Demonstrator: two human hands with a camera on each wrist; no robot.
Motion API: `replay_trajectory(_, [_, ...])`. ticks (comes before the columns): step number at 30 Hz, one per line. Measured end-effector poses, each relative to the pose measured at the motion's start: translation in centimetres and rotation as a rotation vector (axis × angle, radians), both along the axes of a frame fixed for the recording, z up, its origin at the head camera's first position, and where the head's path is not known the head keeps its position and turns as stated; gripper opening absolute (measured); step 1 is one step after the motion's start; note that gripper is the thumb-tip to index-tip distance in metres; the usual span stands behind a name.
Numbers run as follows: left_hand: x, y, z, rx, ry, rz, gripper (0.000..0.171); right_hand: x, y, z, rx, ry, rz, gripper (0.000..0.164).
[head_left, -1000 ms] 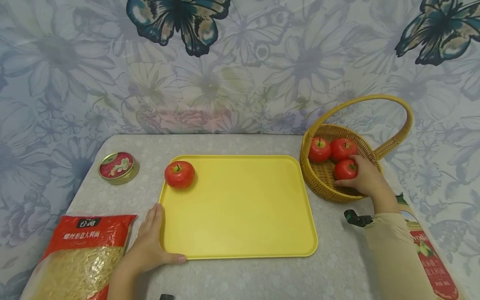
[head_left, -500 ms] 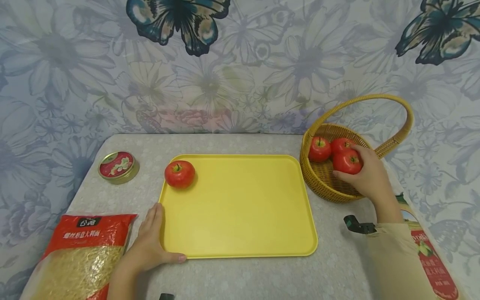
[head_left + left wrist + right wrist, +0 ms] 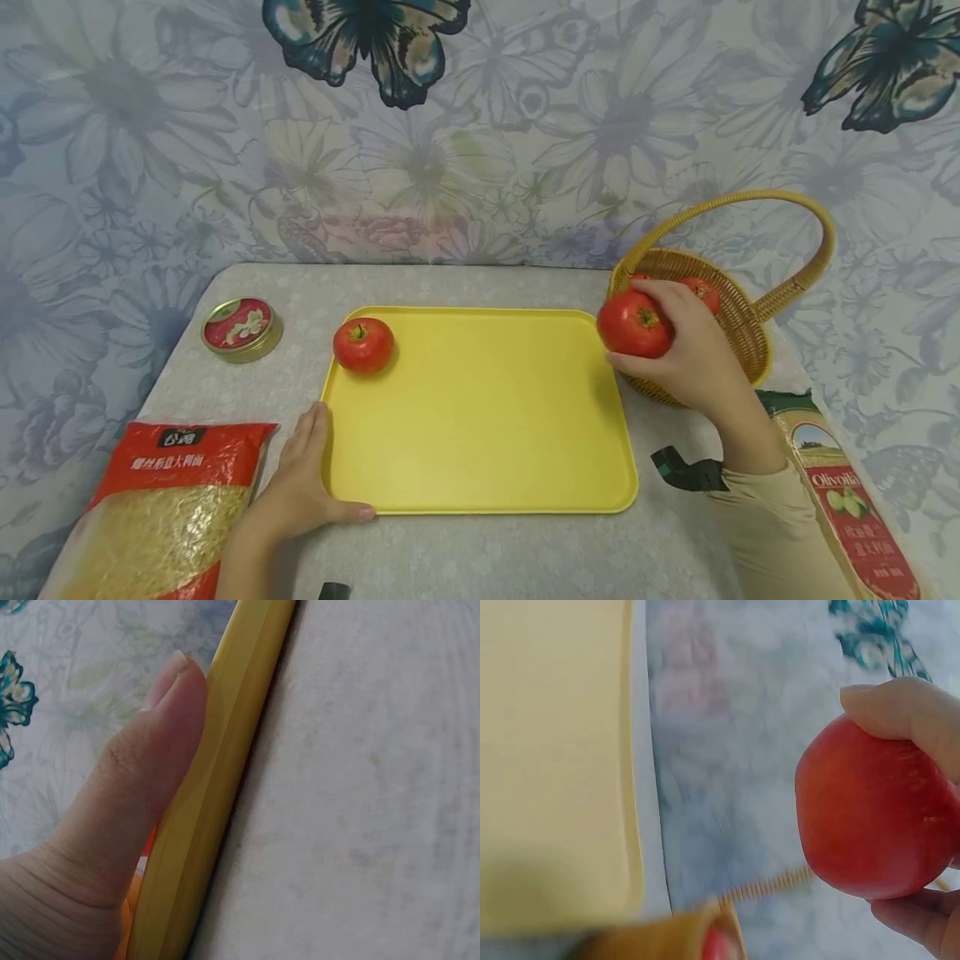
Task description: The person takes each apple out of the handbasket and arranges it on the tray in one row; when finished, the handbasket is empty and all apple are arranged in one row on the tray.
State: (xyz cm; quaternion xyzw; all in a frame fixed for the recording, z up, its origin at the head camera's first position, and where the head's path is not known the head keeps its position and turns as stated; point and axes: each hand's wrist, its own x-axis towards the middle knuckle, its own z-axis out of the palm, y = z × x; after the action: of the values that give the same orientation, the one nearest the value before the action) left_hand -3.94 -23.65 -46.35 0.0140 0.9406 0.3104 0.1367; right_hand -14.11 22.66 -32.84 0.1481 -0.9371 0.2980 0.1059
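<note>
red apple (image 3: 633,323) — held aloft, beside basket (image 3: 738,321)

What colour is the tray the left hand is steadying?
Plain yellow tray; the head view shows it best.

Tray (image 3: 480,417) lay at the centre of the table (image 3: 487,558). One apple (image 3: 363,344) sat in the tray's far left corner. Tin (image 3: 241,328) stood left of the tray, near the far edge; noodle bag (image 3: 161,508) lay nearer, at the front left. Left hand (image 3: 300,492) rested against the tray's near left corner. Basket (image 3: 738,321) stood right of the tray, with an apple inside (image 3: 703,292). Right hand (image 3: 686,350) held another apple (image 3: 633,323) between basket and tray, above the basket's left rim. A bottle (image 3: 847,508) lay at the front right, nearer than the basket.
</note>
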Motion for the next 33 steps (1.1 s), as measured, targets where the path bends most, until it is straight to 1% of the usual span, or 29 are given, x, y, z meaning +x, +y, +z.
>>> replay_trajectory(3, [0.0,0.1,0.0,0.002,-0.002,0.001,0.156,-0.4,-2.2,-0.3,-0.008,-0.020,0.055,0.084])
replay_trajectory(6, [0.0,0.1,0.1,-0.001,-0.001,0.002,0.156,-1.3,-4.5,-1.0,-0.024,-0.037,0.114,0.084])
replay_trajectory(11, [0.0,0.1,0.1,0.000,-0.003,0.002,0.156,-2.9,-8.5,-2.8,-0.018,-0.070,0.205,0.083])
replay_trajectory(15, [0.0,0.0,0.1,0.006,0.007,0.001,0.156,-4.2,-11.8,-4.5,-0.004,-0.111,0.258,0.085])
replay_trajectory(19, [0.1,-0.1,-0.1,0.002,0.009,0.004,0.156,-5.3,-14.9,-6.4,0.004,-0.162,0.287,0.085])
replay_trajectory(24, [0.2,-0.2,-0.2,-0.003,0.006,0.006,0.157,-6.2,-17.9,-8.4,0.009,-0.220,0.308,0.083])
replay_trajectory(28, [0.2,-0.2,-0.3,0.000,0.008,0.003,0.157,-6.5,-19.4,-9.4,0.015,-0.236,0.318,0.083])
replay_trajectory(33, [0.1,-0.1,-0.2,0.001,0.013,-0.003,0.156,-6.9,-20.3,-10.0,0.026,-0.246,0.326,0.083])
